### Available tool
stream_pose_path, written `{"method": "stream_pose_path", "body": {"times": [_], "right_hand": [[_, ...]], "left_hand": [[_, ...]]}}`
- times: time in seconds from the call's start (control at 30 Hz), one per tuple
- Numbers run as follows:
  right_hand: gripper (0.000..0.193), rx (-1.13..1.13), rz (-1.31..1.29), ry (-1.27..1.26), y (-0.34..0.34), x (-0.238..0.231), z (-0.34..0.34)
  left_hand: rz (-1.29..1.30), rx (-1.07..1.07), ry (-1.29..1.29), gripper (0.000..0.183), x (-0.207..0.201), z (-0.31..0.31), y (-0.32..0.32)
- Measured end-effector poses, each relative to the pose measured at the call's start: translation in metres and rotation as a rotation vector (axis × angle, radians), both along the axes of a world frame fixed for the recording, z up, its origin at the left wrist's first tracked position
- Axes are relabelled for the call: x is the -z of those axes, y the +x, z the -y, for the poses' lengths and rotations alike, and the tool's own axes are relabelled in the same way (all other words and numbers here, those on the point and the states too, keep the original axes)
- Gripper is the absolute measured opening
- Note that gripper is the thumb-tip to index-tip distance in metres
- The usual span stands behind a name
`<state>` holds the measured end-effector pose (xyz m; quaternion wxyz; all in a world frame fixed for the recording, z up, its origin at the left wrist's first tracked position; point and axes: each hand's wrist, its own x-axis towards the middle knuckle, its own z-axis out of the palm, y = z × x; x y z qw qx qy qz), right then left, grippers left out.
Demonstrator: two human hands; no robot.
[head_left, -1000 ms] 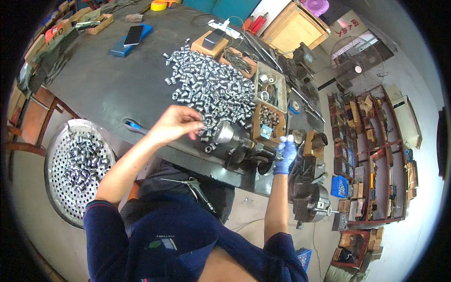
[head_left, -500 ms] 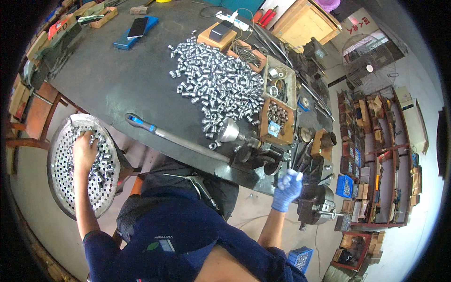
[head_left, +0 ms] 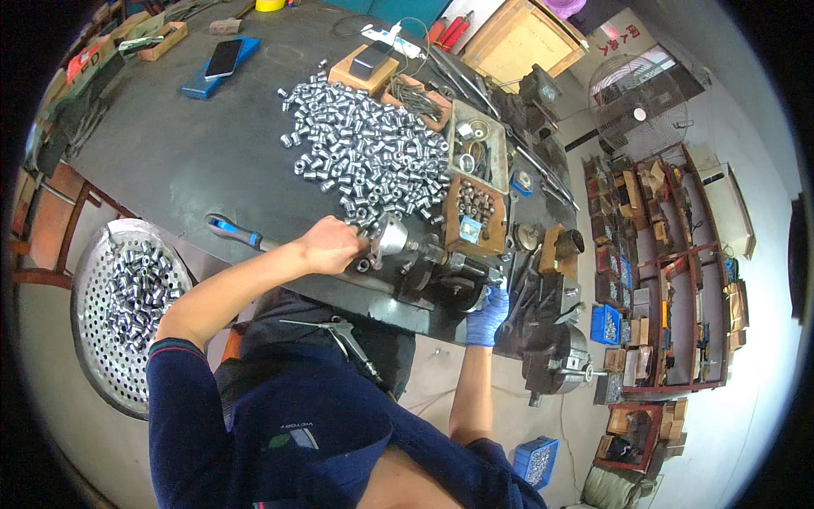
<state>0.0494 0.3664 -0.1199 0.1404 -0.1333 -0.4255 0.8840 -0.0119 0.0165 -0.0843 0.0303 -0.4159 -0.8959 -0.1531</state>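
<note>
My bare left hand (head_left: 332, 244) is closed, fingertips at the mouth of the silver cone-shaped head (head_left: 389, 237) of a bench fixture. Whatever is pinched in it is hidden. My right hand (head_left: 487, 317), in a blue glove, is curled against the other end of the dark fixture (head_left: 434, 273); the part under its fingers cannot be made out. Just beyond my left hand spreads a large heap of shiny metal sleeves (head_left: 365, 148). More metal sleeves (head_left: 140, 293) lie in a round perforated metal pan (head_left: 95, 339) at the left.
A blue-handled tool (head_left: 233, 231) lies along the table's near edge. Beyond the fixture stand a wooden box of small parts (head_left: 462, 237) and a grey tray (head_left: 498, 174). A vise-like machine (head_left: 558, 363) sits to the right. An air blow gun (head_left: 352, 343) rests across my lap.
My left hand has left the sleeves in the pan and moved right to the fixture's silver head. My gloved right hand has shifted left and slightly up against the fixture's end.
</note>
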Motion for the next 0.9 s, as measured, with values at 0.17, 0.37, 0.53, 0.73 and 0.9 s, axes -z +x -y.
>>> {"method": "stream_pose_path", "body": {"times": [0.17,0.37,0.53,0.73,0.9], "right_hand": [[0.024,0.01,0.015,-0.03,0.006,-0.015,0.014],[0.02,0.033,0.044,-0.066,0.003,-0.009,0.012],[0.035,-0.083,-0.027,-0.107,0.005,0.012,-0.016],[0.026,0.018,0.021,0.002,0.015,-0.003,-0.001],[0.036,0.001,0.039,0.054,0.042,-0.041,0.013]], "left_hand": [[0.308,-0.205,0.283,0.012,0.009,0.013,0.009],[0.907,-0.057,1.179,0.022,-0.06,0.026,0.026],[0.95,0.02,1.219,0.017,-0.067,0.016,0.019],[0.974,-0.004,1.154,0.014,-0.062,0.016,0.014],[0.938,0.057,1.152,0.018,-0.065,0.014,0.014]]}}
